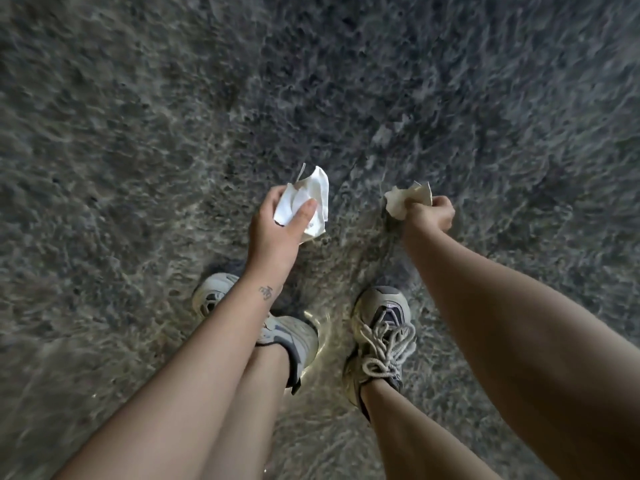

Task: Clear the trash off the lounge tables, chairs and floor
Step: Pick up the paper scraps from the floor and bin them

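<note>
My left hand (277,230) is closed around a crumpled white paper napkin (313,197), with the thumb pressed on top of it. To the right, my right hand (431,214) is clenched on a smaller crumpled beige paper scrap (401,200) that sticks out to the left of the fist. Both hands hang over the dark speckled floor (173,116), just ahead of my feet.
My two grey sneakers (381,334) stand on the floor below the hands, the left one (291,334) partly hidden by my forearm. Grey mottled floor fills the rest of the view, blurred toward the edges.
</note>
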`<state>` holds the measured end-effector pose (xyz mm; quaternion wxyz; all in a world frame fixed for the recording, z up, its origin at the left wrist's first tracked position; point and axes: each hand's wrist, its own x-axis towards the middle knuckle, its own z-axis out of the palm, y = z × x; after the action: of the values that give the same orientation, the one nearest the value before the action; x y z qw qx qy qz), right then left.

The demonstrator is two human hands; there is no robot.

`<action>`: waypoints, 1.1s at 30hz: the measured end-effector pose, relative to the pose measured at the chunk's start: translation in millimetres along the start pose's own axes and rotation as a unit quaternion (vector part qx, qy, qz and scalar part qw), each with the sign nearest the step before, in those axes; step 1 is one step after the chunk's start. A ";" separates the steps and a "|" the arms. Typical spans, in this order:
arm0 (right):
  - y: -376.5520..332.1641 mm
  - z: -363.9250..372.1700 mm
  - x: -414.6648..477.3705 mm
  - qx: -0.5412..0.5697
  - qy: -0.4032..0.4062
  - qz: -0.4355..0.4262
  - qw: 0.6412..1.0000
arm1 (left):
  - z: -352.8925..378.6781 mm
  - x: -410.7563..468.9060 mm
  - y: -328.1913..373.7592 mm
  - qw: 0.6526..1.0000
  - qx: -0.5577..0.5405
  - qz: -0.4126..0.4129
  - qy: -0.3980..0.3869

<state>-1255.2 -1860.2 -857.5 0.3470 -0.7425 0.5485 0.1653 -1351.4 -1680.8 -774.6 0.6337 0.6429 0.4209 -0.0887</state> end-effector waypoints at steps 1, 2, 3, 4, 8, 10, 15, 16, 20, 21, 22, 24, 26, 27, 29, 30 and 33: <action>-3.6 -2.0 -8.9 -0.010 -0.011 -0.017 1.000 | -4.5 -0.6 4.5 1.000 -0.006 -0.001 0.006; -7.8 -4.1 -20.1 -0.023 -0.027 -0.042 0.998 | -10.2 -2.2 10.3 1.000 -0.012 -0.002 0.012; -12.8 -6.5 -33.5 -0.037 -0.049 -0.070 0.996 | -16.7 -5.0 18.0 1.000 -0.020 -0.005 0.018; -19.4 -9.0 -49.2 -0.046 -0.072 -0.097 0.992 | -24.1 -8.4 27.7 0.999 -0.029 -0.005 0.026; -62.7 -14.6 -131.5 -0.071 -0.152 -0.194 0.967 | -66.3 -23.7 83.0 0.994 -0.063 0.016 0.084; -89.7 -12.9 -180.5 -0.082 -0.188 -0.239 0.949 | -94.8 -32.2 114.0 0.988 -0.090 0.026 0.120; -151.9 7.2 -317.4 -0.103 -0.270 -0.335 0.897 | -186.0 -51.2 184.9 0.964 -0.153 0.055 0.210; -161.3 12.6 -344.8 -0.114 -0.283 -0.356 0.883 | -207.0 -55.0 196.2 0.960 -0.161 0.062 0.222; -187.7 41.0 -448.1 -0.131 -0.334 -0.421 0.833 | -293.8 -68.5 229.2 0.937 -0.212 0.071 0.267; -192.1 49.0 -471.7 -0.145 -0.339 -0.447 0.815 | -314.3 -71.0 233.7 0.931 -0.231 0.071 0.273; -196.0 57.7 -495.1 -0.163 -0.341 -0.474 0.795 | -335.3 -73.5 237.7 0.926 -0.244 0.073 0.279; -202.3 75.3 -538.0 -0.197 -0.345 -0.509 0.763 | -376.9 -77.4 243.5 0.916 -0.256 0.077 0.299; -206.1 94.9 -577.2 -0.224 -0.348 -0.531 0.740 | -416.6 -78.6 246.1 0.906 -0.261 0.079 0.324; -206.8 105.4 -594.5 -0.230 -0.350 -0.539 0.731 | -434.5 -77.6 245.5 0.901 -0.263 0.079 0.336; -207.0 129.9 -626.6 -0.233 -0.364 -0.544 0.719 | -470.3 -73.4 246.0 0.888 -0.277 0.077 0.360; -207.8 144.0 -642.1 -0.233 -0.376 -0.541 0.715 | -489.0 -69.4 247.6 0.882 -0.286 0.075 0.368; -213.2 195.3 -686.6 -0.249 -0.396 -0.543 0.698 | -545.0 -47.1 247.9 0.872 -0.289 0.066 0.390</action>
<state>-1266.5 -1210.0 -493.9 0.3644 -0.8366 -0.1988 0.3575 -1447.6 -1177.1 -461.9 0.5806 0.4396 0.5968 0.3371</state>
